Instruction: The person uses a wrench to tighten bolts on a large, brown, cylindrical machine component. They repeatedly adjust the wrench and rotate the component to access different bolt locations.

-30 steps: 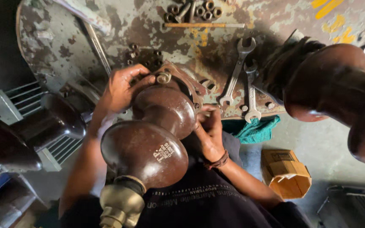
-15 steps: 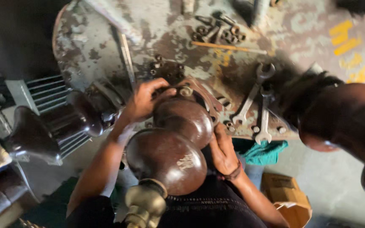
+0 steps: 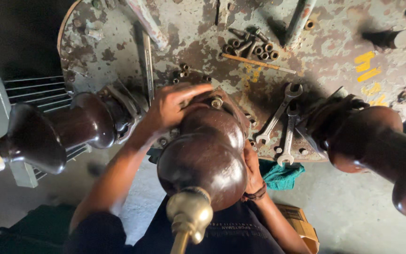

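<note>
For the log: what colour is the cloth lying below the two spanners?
Teal green; the cloth shows clearly in the head view, beside the right hand.

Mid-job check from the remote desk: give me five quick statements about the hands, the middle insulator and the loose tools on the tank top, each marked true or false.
1. The left hand rests on top of the middle brown insulator, near its base. True.
2. The right hand holds a spanner. False: it presses against the insulator's right side, partly hidden; the two spanners lie loose on the tank top.
3. A teal cloth hangs at the tank edge below the spanners. True.
4. The insulator ends in a brass-coloured terminal. True.
5. The nuts and sockets sit in a tray. False: they lie heaped on the bare plate.
</note>
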`<state>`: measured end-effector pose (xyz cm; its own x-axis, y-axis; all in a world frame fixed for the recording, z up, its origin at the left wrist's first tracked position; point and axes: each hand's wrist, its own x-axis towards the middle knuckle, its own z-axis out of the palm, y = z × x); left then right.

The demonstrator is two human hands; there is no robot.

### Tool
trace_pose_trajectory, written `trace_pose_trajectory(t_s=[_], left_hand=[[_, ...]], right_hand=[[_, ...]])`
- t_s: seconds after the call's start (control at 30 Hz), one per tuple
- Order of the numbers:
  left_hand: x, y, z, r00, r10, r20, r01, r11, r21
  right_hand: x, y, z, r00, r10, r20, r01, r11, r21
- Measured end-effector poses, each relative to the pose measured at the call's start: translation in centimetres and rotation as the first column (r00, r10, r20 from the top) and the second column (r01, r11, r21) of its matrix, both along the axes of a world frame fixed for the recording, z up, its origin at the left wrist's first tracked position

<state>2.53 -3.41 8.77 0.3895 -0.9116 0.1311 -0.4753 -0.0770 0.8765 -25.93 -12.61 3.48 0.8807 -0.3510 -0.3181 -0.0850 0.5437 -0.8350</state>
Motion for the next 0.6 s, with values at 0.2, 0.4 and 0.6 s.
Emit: trace_pose_trajectory(t_s=[0.2, 0.4, 0.6], left_hand=[[1.3, -2.3, -0.9, 0.967, -0.252, 0.027, 0.245, 0.957, 0.157], [0.9, -1.6, -1.4, 0.961, -0.276, -0.021, 0.277, 0.953, 0.121], [1.2, -2.9, -0.5, 0.953, -0.257, 0.160, 0.268, 0.962, -0.051]], right_hand=[[0.4, -0.2, 0.0, 0.998, 0.021, -0.053, -0.029, 0.989, -0.146], [-0.3, 1.3, -0.4, 0.995, -0.059, -0.078, 0.062, 0.997, 0.042], [-0.7, 1.3, -0.5, 0.993, 0.000, -0.118, -0.017, 0.989, -0.149]])
